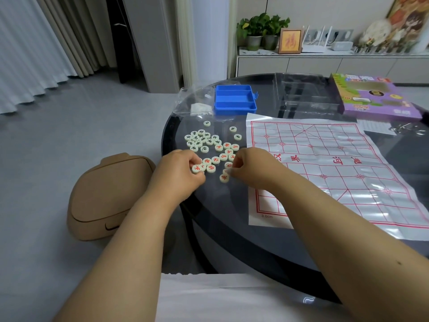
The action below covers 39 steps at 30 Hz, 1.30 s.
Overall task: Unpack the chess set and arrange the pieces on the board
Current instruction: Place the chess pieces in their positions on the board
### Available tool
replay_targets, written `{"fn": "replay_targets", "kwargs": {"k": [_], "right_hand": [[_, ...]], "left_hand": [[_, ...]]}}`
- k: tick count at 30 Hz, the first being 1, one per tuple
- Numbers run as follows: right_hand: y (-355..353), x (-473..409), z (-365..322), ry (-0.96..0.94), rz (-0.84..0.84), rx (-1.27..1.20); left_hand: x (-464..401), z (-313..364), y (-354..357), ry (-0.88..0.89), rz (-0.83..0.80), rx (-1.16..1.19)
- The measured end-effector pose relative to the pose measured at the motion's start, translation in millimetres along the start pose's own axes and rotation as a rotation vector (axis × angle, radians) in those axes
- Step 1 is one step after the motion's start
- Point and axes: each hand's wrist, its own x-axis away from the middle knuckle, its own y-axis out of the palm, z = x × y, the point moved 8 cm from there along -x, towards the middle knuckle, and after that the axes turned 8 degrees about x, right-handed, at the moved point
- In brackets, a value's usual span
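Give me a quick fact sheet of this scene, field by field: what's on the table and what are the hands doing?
setting: round dark glass table
board: paper sheet with red grid, spread flat, no pieces on it
pieces: pale round discs with dark markings and red markings, loose to the left of the board
box: blue tray, empty, beyond the pieces
left hand: fingers on red-marked discs
right hand: pinches a disc at the pile's near edge
also: purple game box, far right

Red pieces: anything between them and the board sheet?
Nothing visible. The red pieces lie on bare table left of the board sheet; only the right hand, working among them, sits on that side.
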Motion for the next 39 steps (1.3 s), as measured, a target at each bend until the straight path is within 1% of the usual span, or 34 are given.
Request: {"fn": "replay_targets", "kwargs": {"k": [4, 7, 11, 16, 20, 24, 30, 33, 35, 39], "right_hand": [[-5.2, 4.4, -4.4, -0.047, 0.03, -0.044], [-4.9, 9.3, -9.6, -0.089, 0.011, -0.056], [-3.2, 11.3, -24.0, -0.17, -0.002, 0.051], [1.2, 9.8, -32.0, -0.164, -0.091, 0.136], [-0.9, 10.4, -34.9, -0.193, -0.013, 0.127], [1.2, 10.3, -40.7, -0.21, -0.061, 0.209], [-4.0, 17.2, -36.3, -0.254, 0.116, 0.094], [-26.3, 25.3, -15.8, -0.218, 0.23, -0.016], [-39.5, 32.0, 10.8, -0.151, 0.273, -0.069], [-48.1, 51.4, 72.0, 0.015, 0.284, -0.143]], "left_hand": [[-0.5, -0.6, 0.5, -0.002, -0.004, 0.002], [-0.3, 0.6, 1.1, 0.006, -0.015, -0.001], [-0.9, 0.8, 0.7, 0.012, -0.019, -0.007], [0.3, 1.1, 1.6, 0.026, -0.036, -0.012], [0.7, 2.9, 3.2, 0.033, -0.048, -0.022], [0.3, 3.8, 3.2, 0.041, -0.034, -0.024], [-0.8, 10.8, 2.1, 0.035, -0.004, -0.007], [0.0, 27.4, 2.5, 0.048, 0.011, 0.053], [2.7, 46.7, 10.5, 0.074, -0.003, 0.107], [12.5, 92.4, 47.4, 0.152, -0.129, 0.129]]}}
